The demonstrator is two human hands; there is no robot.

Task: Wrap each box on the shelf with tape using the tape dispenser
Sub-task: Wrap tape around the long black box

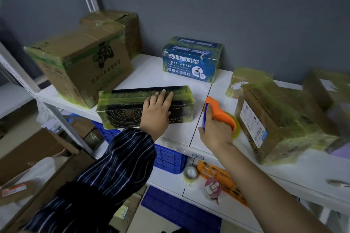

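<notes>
A long black box (123, 111) wrapped in yellowish tape lies near the front of the white shelf (187, 73). My left hand (157, 108) rests flat on its top right part, fingers straight. To the right, my right hand (215, 129) grips the orange tape dispenser (219, 113), which sits on the shelf with its yellowish tape roll (235, 126) beneath. The dispenser is apart from the black box.
A big taped carton (79, 62) stands at the left with another (123, 22) behind it. A blue box (189, 60) sits at the back, taped parcels (280, 123) at the right. Below are tape rolls (190, 173), an orange tray (221, 178) and blue crates (168, 159).
</notes>
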